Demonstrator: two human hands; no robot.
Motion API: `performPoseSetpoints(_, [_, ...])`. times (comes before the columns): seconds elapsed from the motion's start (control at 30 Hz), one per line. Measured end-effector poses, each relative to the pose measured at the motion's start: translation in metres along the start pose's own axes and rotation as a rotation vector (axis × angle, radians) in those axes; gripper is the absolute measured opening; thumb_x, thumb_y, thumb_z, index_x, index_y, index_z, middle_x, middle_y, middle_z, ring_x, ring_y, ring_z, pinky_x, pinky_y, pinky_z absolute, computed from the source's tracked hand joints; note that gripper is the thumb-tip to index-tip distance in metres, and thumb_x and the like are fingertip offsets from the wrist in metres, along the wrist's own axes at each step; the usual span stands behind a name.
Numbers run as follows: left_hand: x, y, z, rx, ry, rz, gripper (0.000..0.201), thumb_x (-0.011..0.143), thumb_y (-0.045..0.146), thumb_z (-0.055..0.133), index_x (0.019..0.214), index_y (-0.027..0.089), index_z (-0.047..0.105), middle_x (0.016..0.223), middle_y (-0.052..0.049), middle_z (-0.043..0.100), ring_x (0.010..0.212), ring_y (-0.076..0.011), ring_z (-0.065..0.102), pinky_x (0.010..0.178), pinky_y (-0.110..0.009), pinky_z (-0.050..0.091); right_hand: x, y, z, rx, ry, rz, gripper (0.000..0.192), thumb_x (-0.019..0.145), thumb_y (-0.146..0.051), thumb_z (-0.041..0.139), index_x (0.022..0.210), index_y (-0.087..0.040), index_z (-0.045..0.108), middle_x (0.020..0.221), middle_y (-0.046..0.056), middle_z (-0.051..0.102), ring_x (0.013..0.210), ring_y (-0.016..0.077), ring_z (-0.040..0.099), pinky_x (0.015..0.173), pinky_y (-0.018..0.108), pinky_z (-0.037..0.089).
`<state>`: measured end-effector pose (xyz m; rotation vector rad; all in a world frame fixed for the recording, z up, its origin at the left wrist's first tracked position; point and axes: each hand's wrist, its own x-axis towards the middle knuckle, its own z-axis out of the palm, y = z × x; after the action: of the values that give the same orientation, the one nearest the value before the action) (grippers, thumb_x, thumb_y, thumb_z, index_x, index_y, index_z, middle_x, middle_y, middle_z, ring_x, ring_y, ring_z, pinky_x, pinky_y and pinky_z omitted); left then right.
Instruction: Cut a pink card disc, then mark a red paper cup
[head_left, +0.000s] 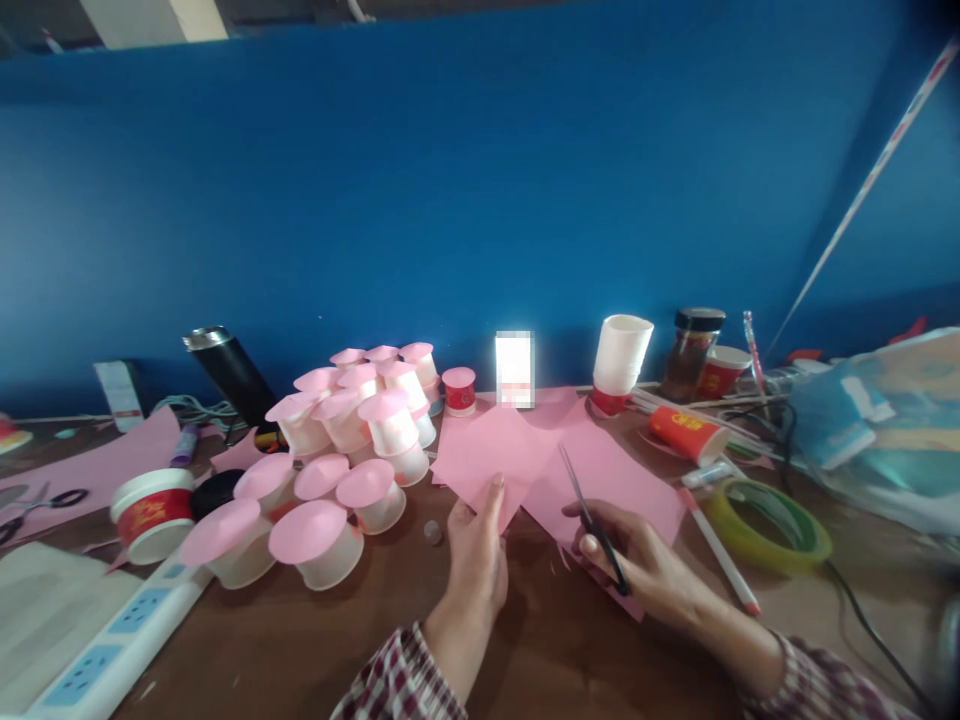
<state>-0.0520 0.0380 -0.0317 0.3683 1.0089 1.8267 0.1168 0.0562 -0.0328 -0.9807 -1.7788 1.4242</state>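
Note:
My left hand [477, 548] pinches the near corner of a pink paper sheet [495, 450] that lies on the brown table [300, 640]. My right hand [637, 565] grips black scissors [589, 510], blades pointing away over another pink sheet [622, 475]. The blades look nearly closed. Left of my hands stands a cluster of several white cups capped with pink paper discs [352, 440].
A white power strip [112, 650] lies at the near left beside a red-banded cup [154, 512]. A black flask [229, 375], a stack of white cups [621, 360], a jar [690, 352], a green tape roll [765, 520], a pen [720, 550] and a blue bag [885, 430] crowd the back and right.

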Motion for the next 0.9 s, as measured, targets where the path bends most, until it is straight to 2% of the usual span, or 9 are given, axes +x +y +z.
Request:
performPoseSetpoints(0.23, [-0.012,-0.008,0.003,0.100,-0.038,-0.115,0.041,0.066,0.036,0.076,0.096,0.010,0.065,0.094,-0.013,0.072,0.083,-0.0247,0.069,0.073,-0.033,0.054,-0.001,-0.004,0.003,0.035,-0.060,0.034,0.048,0.081,-0.049,0.060,0.112,-0.013,0.057,0.069,0.002,0.058,0.060,0.0130,0.052,0.051,0.023,0.039])
performPoseSetpoints(0.33, [-0.013,-0.010,0.003,0.107,-0.064,-0.119,0.042,0.067,0.038,0.075,0.096,0.010,0.065,0.091,-0.013,0.072,0.082,-0.0248,0.069,0.071,-0.032,0.053,-0.001,-0.001,0.002,0.031,-0.065,0.020,0.046,0.082,-0.048,0.060,0.111,-0.013,0.057,0.070,0.002,0.059,0.061,0.0129,0.052,0.052,0.023,0.040])
performPoseSetpoints(0.57, [-0.013,-0.013,0.000,0.118,-0.085,-0.117,0.040,0.069,0.039,0.073,0.095,0.010,0.064,0.088,-0.013,0.072,0.079,-0.0237,0.069,0.071,-0.032,0.053,0.000,0.001,0.001,0.026,-0.050,0.022,0.047,0.080,-0.046,0.063,0.112,-0.012,0.058,0.070,0.003,0.058,0.059,0.0123,0.051,0.049,0.022,0.041])
performPoseSetpoints(0.9, [-0.011,-0.016,-0.004,0.150,-0.128,-0.071,0.042,0.072,0.039,0.071,0.101,0.009,0.064,0.096,-0.015,0.070,0.089,-0.0237,0.067,0.080,-0.032,0.051,0.001,0.000,0.000,-0.008,-0.048,0.053,0.047,0.082,-0.047,0.060,0.110,-0.009,0.055,0.063,0.000,0.054,0.052,0.0089,0.045,0.045,0.020,0.035])
